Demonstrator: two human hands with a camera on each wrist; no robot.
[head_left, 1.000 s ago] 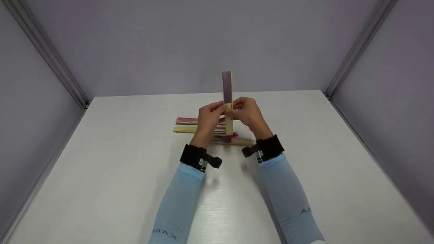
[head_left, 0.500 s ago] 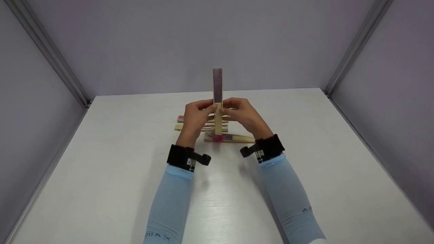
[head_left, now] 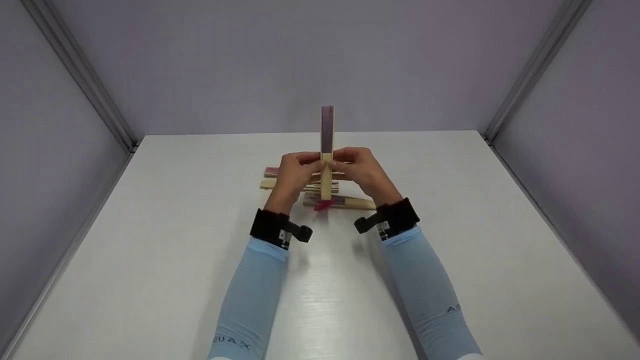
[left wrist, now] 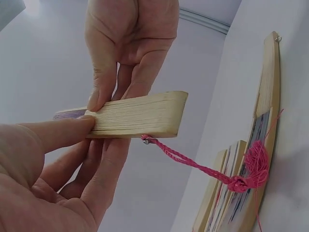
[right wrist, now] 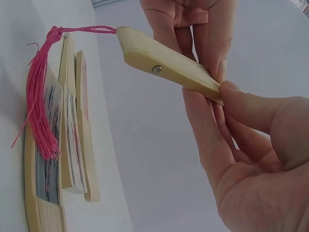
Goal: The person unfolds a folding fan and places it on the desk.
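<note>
Slim bamboo fan (head_left: 327, 150) between both hands

Both arms are stretched forward over the table, each clad in a light blue sleeve and strapped at the wrist with a black band. The left hand (head_left: 296, 172) and the right hand (head_left: 361, 170) are raised side by side at the same height, close together, backs turned up. On each hand the thumb and fingers are curled inward and pinched toward the other hand. In the wrist views, the left thumb (left wrist: 58, 133) is laid straight, and the right thumb (right wrist: 260, 113) is pressed against the fingertips opposite.
</note>
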